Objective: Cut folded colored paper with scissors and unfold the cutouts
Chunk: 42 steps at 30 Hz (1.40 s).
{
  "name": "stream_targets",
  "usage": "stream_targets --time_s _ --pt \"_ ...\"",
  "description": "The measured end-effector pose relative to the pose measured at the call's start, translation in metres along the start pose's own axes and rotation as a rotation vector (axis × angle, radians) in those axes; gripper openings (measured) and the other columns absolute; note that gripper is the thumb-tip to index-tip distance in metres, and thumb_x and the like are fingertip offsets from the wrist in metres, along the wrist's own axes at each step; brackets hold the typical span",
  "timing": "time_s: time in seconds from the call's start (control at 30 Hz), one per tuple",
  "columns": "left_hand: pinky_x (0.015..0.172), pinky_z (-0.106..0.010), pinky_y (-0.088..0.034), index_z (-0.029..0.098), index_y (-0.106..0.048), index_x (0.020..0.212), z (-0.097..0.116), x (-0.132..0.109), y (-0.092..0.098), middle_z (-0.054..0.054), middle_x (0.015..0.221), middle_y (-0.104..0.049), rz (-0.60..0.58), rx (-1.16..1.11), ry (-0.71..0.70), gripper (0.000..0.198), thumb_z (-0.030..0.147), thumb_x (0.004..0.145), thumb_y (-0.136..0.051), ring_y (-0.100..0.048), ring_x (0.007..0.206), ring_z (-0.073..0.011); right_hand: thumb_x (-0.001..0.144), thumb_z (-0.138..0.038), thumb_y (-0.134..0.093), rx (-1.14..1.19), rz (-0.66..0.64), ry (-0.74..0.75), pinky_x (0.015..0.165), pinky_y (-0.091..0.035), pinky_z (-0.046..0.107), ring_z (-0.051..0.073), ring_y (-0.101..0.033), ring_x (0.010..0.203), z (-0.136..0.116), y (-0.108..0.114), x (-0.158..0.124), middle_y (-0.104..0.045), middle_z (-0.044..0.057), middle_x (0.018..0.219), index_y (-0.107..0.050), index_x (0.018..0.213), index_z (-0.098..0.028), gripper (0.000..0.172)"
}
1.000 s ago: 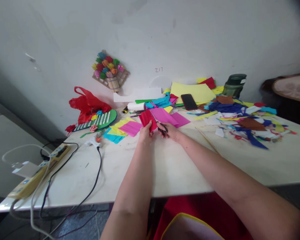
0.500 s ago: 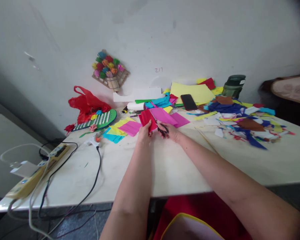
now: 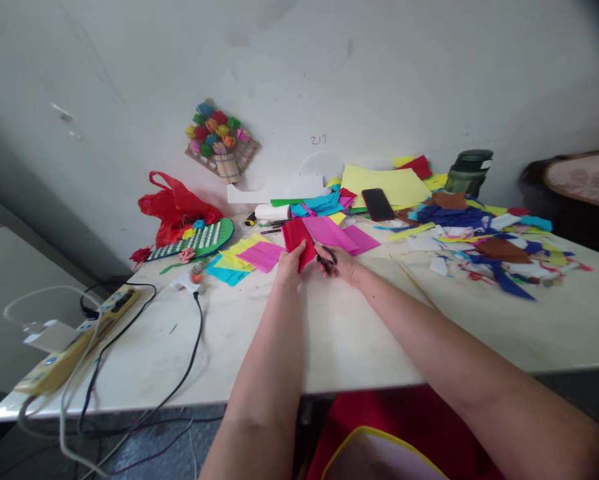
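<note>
My left hand (image 3: 292, 259) pinches a folded piece of red crepe paper (image 3: 296, 235) by its near left side. Black-handled scissors (image 3: 326, 258) are in my right hand (image 3: 342, 264), fingers closed round the handles, blades pointing away from me along the paper's right edge. Whether the blades are cutting into the paper is too small to tell. Behind the red paper lie magenta sheets (image 3: 333, 233), partly covered by it. Just left of my left hand rest a pink sheet (image 3: 262, 256), yellow paper (image 3: 235, 253) and blue paper (image 3: 224, 272), overlapping.
Paper scraps (image 3: 504, 250) spread over the right side, before a dark green bottle (image 3: 469, 171). A phone (image 3: 378, 204) lies on yellow sheets. A glue gun (image 3: 186, 280) with a cord, a power strip (image 3: 74, 353) and a red plastic bag (image 3: 172, 207) are at left. A thin stick (image 3: 414, 283) lies right.
The red paper has shifted slightly right and towards me, showing more of its face. The scissors sit a little further right. The whole view has moved very slightly.
</note>
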<state>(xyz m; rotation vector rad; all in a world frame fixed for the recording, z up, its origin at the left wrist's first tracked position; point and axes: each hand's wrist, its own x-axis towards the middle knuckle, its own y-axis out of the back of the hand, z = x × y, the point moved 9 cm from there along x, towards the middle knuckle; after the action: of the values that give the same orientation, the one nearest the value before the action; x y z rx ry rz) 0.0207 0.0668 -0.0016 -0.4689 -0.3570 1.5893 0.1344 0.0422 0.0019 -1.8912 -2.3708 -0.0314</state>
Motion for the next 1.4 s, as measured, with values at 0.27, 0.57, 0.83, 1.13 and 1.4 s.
stream_targets --time_s 0.27,0.57,0.83,1.13,1.4 --pt "0.061 -0.024 -0.051 0.012 -0.063 0.080 -0.003 0.005 0.001 -0.005 0.069 -0.067 -0.003 -0.138 0.010 0.010 0.014 0.070 -0.066 -0.063 0.059 -0.0132 0.069 -0.064 -0.057 -0.001 -0.060 0.040 0.029 -0.024 0.016 0.008 -0.051 0.038 -0.002 -0.003 0.000 -0.056 -0.002 0.052 -0.052 0.068 -0.017 0.048" --pt "0.054 -0.019 -0.049 0.013 -0.063 0.077 -0.007 0.000 -0.003 -0.002 0.064 -0.066 -0.012 -0.141 0.091 0.004 0.015 0.074 -0.064 -0.061 0.055 -0.0110 0.069 -0.063 -0.059 0.007 -0.050 0.047 0.028 -0.023 0.016 0.008 -0.050 0.037 0.000 -0.001 0.002 -0.056 -0.002 0.052 -0.053 0.069 -0.016 0.047" --pt "0.047 -0.018 -0.045 0.013 -0.063 0.075 -0.008 -0.004 -0.007 -0.003 0.064 -0.065 -0.020 -0.132 0.101 0.003 0.014 0.073 -0.064 -0.060 0.052 -0.0103 0.071 -0.059 -0.058 0.029 -0.023 0.058 0.029 -0.023 0.016 0.008 -0.050 0.037 0.002 0.001 0.004 -0.055 -0.003 0.051 -0.053 0.076 -0.018 0.042" --pt "0.038 -0.016 -0.035 0.013 -0.062 0.078 -0.009 -0.002 -0.004 -0.002 0.063 -0.064 0.003 -0.105 0.083 0.009 0.016 0.071 -0.067 -0.057 0.048 -0.0090 0.069 -0.061 -0.058 0.044 -0.003 0.025 0.029 -0.022 0.017 0.008 -0.049 0.037 -0.001 -0.001 0.002 -0.054 -0.003 0.050 -0.050 0.072 -0.018 0.044" --pt "0.030 -0.016 -0.018 0.013 -0.060 0.082 -0.012 0.003 -0.001 -0.001 0.065 -0.063 -0.008 -0.083 0.082 0.016 0.019 0.070 -0.068 -0.052 0.043 -0.0054 0.069 -0.061 -0.057 0.040 0.010 0.025 0.028 -0.022 0.016 0.007 -0.047 0.035 -0.001 -0.002 0.002 -0.053 -0.004 0.049 -0.050 0.069 -0.018 0.044"
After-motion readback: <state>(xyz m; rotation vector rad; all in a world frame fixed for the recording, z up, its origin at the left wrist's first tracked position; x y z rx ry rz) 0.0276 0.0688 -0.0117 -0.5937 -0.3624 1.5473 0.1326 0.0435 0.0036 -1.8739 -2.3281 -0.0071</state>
